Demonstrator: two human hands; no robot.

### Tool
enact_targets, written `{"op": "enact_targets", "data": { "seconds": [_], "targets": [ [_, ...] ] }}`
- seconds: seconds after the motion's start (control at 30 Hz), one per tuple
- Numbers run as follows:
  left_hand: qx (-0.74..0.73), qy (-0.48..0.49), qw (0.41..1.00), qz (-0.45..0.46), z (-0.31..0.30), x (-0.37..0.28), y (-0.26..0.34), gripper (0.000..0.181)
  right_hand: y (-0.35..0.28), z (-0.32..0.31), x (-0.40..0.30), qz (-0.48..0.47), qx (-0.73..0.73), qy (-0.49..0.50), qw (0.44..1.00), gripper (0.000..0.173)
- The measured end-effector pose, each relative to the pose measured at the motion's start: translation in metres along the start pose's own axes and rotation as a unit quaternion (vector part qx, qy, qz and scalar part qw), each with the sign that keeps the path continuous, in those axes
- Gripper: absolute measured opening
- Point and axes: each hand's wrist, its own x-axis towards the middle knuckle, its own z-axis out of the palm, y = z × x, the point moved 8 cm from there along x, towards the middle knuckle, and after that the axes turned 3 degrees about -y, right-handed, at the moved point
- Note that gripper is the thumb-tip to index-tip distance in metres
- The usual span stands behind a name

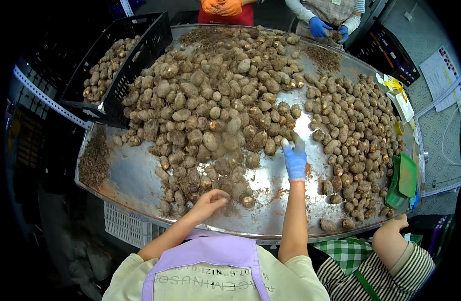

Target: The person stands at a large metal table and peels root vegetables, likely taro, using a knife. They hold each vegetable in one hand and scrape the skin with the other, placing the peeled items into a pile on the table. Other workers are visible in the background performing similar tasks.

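Observation:
Brown, hairy taro corms are heaped across a metal table before me. My left hand, bare, hovers over the near end of the heap with thumb and fingers apart. Close by is a corm with a pale cut end; no corm shows in that hand. On my right hand is a blue knit glove with dirty fingertips. Its thumb and fingers are spread at the heap's right edge, close to several corms. Whether the fingertips touch one is blurred.
A second taro pile lies right. A black crate holds more corms at left. Root debris lines the left edge. A green plastic container sits far right. Co-workers' orange gloves, blue gloves and a bare arm surround the table.

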Motion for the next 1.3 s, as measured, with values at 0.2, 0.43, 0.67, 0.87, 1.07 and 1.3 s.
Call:
{"op": "enact_targets", "data": {
  "seconds": [0.2, 0.43, 0.67, 0.87, 1.07, 1.3],
  "targets": [
    [0.013, 0.015, 0.999, -0.036, -0.013, -0.001, -0.003, 0.026, 0.002, 0.020, 0.096, -0.016, -0.122, -0.017, 0.992, 0.052],
    [-0.033, 0.023, 0.997, -0.069, -0.019, 0.005, -0.016, 0.024, 0.018, 0.034, 0.150, 0.066, -0.235, -0.126, 0.962, 0.057],
    [0.162, 0.207, 0.935, 0.238, -0.066, -0.006, 0.013, 0.022, 0.046, 0.055, 0.125, -0.006, -0.182, -0.063, 0.981, 0.069],
    [0.430, 0.347, 0.827, 0.100, -0.136, -0.072, 0.012, 0.101, -0.030, 0.017, -0.026, -0.099, -0.103, 0.004, 0.990, 0.060],
    [0.483, 0.206, 0.850, 0.044, -0.109, -0.059, -0.026, 0.124, -0.045, 0.046, -0.163, -0.108, -0.127, -0.108, 0.980, 0.078],
    [0.400, 0.221, 0.889, 0.021, -0.089, -0.029, -0.015, 0.118, -0.060, 0.071, -0.175, -0.085, -0.085, -0.172, 0.978, 0.053]
  ]
}}
